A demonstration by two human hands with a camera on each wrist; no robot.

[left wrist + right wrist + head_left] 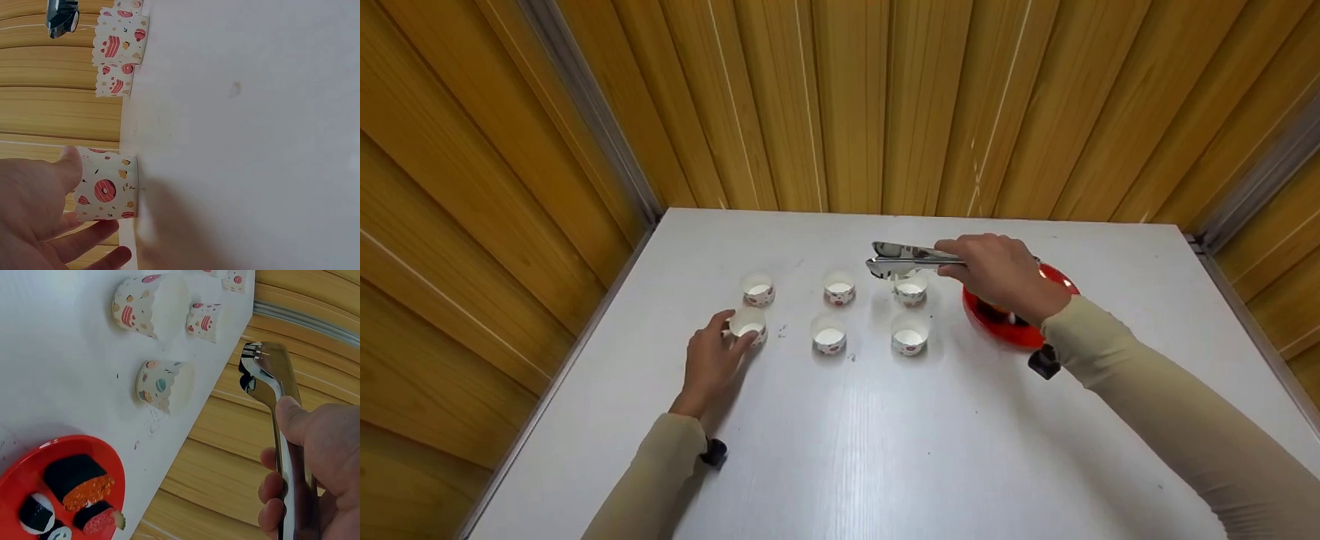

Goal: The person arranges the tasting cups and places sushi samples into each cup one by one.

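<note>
At the front left of the group, my left hand (709, 364) holds a white paper baking cup (107, 185) printed with red donuts, thumb on one side and fingers on the other. The cup stands upright on the table. My right hand (1003, 270) grips metal tongs (911, 259) by the handles, raised above the back right cup (910, 290). No food shows between the tong heads (261, 371). Below the right forearm lies a red plate (984, 324), partly hidden in the head view. Sushi pieces, including a roe-topped one (76, 478), sit on it.
Other upright paper cups stand in two rows, among them the back left cup (758, 291), the back middle cup (839, 290), the front middle cup (829, 337) and the front right cup (910, 337). A wood-patterned wall (847, 105) rises behind the white table (840, 450).
</note>
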